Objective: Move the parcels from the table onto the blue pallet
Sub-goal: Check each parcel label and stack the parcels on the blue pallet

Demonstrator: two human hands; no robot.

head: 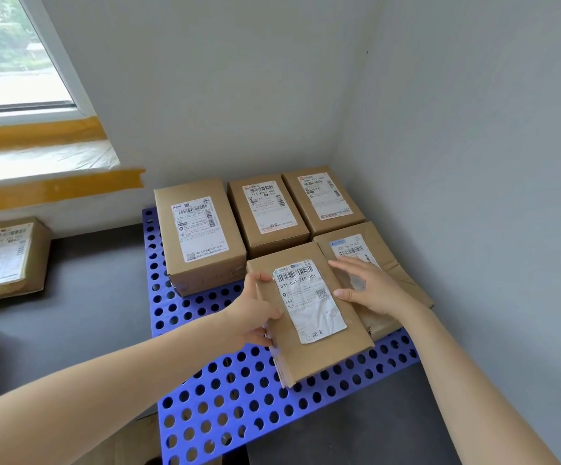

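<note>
Both hands' fingers (259, 310) clasping brown parcel (309, 313) on blue pallet (239, 397), right hand (369, 290) spread flat.

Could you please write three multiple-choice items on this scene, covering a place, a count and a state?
1. Where does the perforated blue plastic pallet lie?
A. in a room corner
B. on a shelf
C. on a chair

2. How many brown cardboard parcels rest on it?
A. two
B. five
C. eight

3. What is the left hand doing?
A. hanging free
B. pointing at the window
C. gripping the front parcel

Answers: 1 A, two walls meet behind it; 2 B, three behind, two in front; 3 C, its fingers wrap the parcel's left edge while the right hand lies flat on top.
</note>
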